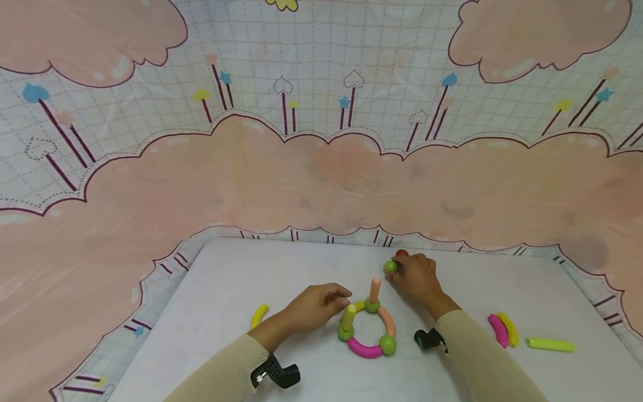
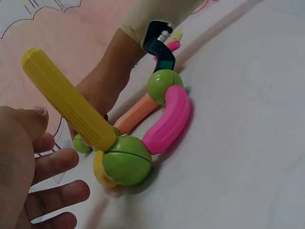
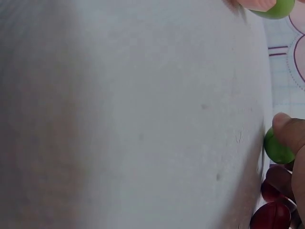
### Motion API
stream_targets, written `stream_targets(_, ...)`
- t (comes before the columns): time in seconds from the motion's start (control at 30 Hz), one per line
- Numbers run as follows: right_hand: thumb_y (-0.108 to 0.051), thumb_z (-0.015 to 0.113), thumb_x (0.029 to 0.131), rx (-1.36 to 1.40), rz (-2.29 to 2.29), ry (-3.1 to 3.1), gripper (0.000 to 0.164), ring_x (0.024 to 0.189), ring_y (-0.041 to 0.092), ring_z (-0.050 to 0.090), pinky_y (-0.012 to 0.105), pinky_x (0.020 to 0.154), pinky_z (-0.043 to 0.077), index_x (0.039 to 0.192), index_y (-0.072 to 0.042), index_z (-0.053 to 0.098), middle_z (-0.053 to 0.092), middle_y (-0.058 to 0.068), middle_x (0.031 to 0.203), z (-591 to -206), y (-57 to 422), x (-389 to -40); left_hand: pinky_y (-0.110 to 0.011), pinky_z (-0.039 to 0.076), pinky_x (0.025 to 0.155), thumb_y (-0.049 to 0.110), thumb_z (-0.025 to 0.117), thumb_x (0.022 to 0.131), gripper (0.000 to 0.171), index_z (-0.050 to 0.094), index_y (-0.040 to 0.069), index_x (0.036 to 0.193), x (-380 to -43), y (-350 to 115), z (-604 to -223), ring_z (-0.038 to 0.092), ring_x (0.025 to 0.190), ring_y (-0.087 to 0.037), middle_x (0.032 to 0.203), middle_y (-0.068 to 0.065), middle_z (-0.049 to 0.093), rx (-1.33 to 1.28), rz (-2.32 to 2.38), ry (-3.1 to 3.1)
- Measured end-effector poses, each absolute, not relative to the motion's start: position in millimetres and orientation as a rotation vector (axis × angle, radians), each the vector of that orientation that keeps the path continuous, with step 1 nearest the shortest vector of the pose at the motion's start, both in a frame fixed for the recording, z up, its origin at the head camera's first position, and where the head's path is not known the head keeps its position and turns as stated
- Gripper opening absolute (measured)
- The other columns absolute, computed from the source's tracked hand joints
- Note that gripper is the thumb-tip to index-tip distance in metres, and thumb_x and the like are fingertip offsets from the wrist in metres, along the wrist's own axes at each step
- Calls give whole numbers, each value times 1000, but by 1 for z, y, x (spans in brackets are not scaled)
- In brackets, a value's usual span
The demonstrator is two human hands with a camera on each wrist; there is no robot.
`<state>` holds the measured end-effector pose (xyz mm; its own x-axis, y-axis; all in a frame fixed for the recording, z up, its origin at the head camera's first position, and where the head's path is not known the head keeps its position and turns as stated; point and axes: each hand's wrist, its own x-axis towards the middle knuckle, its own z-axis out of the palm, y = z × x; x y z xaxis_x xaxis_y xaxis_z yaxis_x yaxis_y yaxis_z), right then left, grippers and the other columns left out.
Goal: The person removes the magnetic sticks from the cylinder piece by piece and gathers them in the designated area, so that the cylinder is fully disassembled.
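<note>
On the white table lies a ring of green balls and curved magenta, orange and yellow rods. A straight yellow rod and an orange rod stand up from two of its balls. My left hand is beside the ring's left side, fingers loosely spread and holding nothing; in the left wrist view its fingertips are near the yellow rod. Farther back, my right hand pinches a loose green ball with its thumb and fingers. Red balls lie beside that hand, partly hidden by it.
A curved yellow rod lies left of my left forearm. At the right are a curved magenta rod, another curved yellow rod and a straight lime rod. A patterned cloth rises behind the table's back edge.
</note>
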<state>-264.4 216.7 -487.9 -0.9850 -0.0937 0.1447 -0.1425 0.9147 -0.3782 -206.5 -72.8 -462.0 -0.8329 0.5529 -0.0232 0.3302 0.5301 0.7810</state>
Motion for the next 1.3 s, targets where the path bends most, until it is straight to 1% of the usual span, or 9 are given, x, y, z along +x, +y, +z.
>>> stream_targets(0.1, -29, 81, 88, 190, 604, -2945, 45, 112, 40, 57, 60, 100, 33, 125, -5, 71, 72, 14, 112, -487, 218, -264, -32, 53, 84, 34, 58, 106, 30, 70, 16, 126, -202, -73, -465, 63, 93, -5, 107, 14, 70, 738, 1186, 2505)
stream_targets(0.2, -29, 82, 88, 204, 616, -2928, 45, 114, 40, 57, 59, 100, 33, 125, -5, 71, 72, 13, 113, -485, 219, -263, -33, 53, 90, 22, 54, 108, 24, 70, 18, 124, -198, -74, -467, 64, 100, -5, 109, 14, 70, 739, 1186, 2500)
stream_targets(0.33, -29, 83, 87, 241, 656, -2882, 44, 115, 40, 56, 60, 99, 32, 123, -5, 73, 74, 10, 112, -480, 222, -258, -33, 52, 95, 3, 48, 101, 35, 69, 20, 124, -192, -77, -468, 63, 109, -7, 114, 13, 70, 743, 1164, 2501)
stream_targets(0.43, -29, 85, 86, 271, 694, -2837, 42, 111, 36, 56, 59, 97, 32, 120, -6, 74, 74, 7, 108, -477, 225, -255, -34, 51, 96, -1, 50, 94, 41, 68, 19, 125, -188, -80, -470, 61, 113, -9, 117, 12, 69, 767, 1134, 2508)
stream_targets(0.53, -27, 86, 86, 290, 730, -2797, 40, 108, 34, 55, 59, 96, 32, 119, -7, 75, 74, 5, 102, -473, 227, -251, -37, 49, 100, 0, 56, 90, 42, 67, 17, 127, -185, -84, -473, 60, 116, -11, 119, 11, 68, 827, 1120, 2512)
stream_targets(0.73, -24, 85, 86, 302, 740, -2765, 45, 120, 39, 53, 60, 102, 31, 125, -5, 72, 73, 12, 117, -464, 230, -239, -42, 44, 109, 15, 71, 92, 36, 67, 16, 128, -179, -87, -477, 56, 124, -16, 126, 10, 64, 873, 1099, 2528)
stream_targets(0.87, -20, 83, 88, 335, 772, -2731, 43, 122, 40, 52, 61, 104, 29, 126, -4, 71, 72, 14, 116, -457, 230, -228, -43, 42, 111, 24, 78, 91, 37, 68, 19, 126, -179, -87, -482, 54, 129, -19, 134, 5, 61, 893, 1074, 2562)
stream_targets(1.07, -14, 83, 88, 447, 853, -2623, 36, 110, 32, 55, 56, 101, 32, 120, -4, 72, 71, 7, 102, -445, 223, -206, -47, 39, 113, 33, 83, 88, 41, 71, 22, 125, -180, -85, -486, 51, 134, -23, 140, 2, 60, 899, 1022, 2586)
stream_targets(1.3, -8, 83, 85, 629, 834, -2428, 32, 107, 24, 58, 49, 96, 38, 114, -8, 69, 71, 1, 103, -433, 206, -177, -43, 41, 111, 31, 83, 88, 38, 73, 20, 123, -178, -82, -487, 52, 130, -21, 139, 3, 62, 909, 1020, 2608)
